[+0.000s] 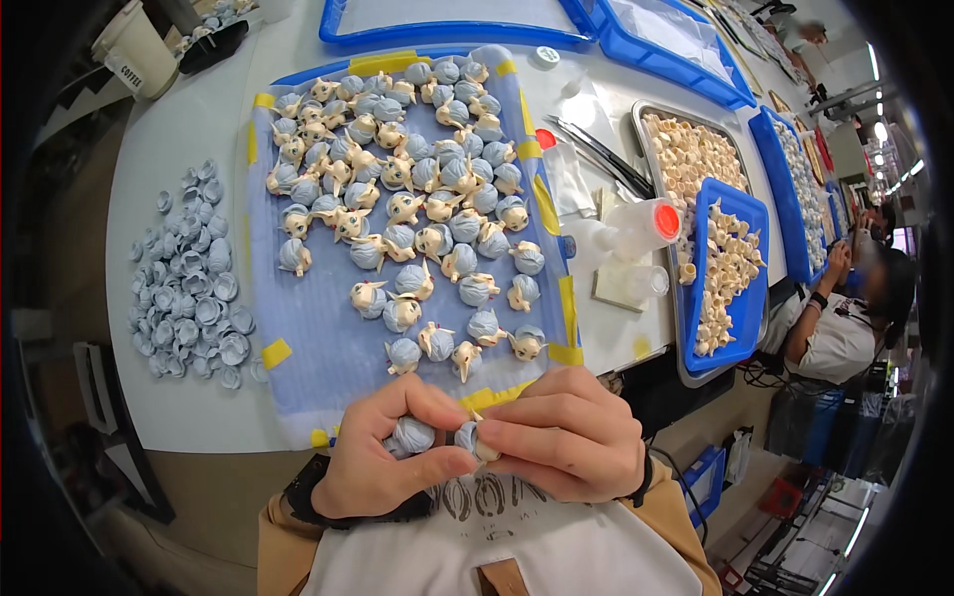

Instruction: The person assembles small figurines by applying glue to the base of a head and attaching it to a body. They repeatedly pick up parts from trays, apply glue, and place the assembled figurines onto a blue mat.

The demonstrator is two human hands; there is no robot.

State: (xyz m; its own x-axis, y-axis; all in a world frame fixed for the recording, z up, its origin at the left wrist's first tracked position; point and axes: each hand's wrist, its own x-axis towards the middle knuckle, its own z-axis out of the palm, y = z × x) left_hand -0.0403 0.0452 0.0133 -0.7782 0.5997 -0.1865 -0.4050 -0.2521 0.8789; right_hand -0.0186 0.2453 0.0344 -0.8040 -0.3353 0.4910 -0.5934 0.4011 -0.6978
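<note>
Close in front of my body, both hands work together at the near edge of the table. My left hand [378, 462] curls around a light blue hair piece [413, 435] in its palm. Between its fingertips and those of my right hand [571, 437] is a small doll head [479, 443], part cream and part light blue, mostly hidden by the fingers. My right fingers and thumb pinch its right side. Just beyond lies a cloth-lined tray [318, 328] with yellow tape along its rim, holding many finished-looking doll heads [402, 207] with pale faces, pointed ears and blue hair.
Loose blue hair shells [189, 288] are heaped on the left. At right, a blue tray [750, 298] of cream pieces overlaps a metal tray [641, 124]. Tweezers [606, 154] and red-capped bottles [646, 221] lie between. Another person [835, 328] sits at far right.
</note>
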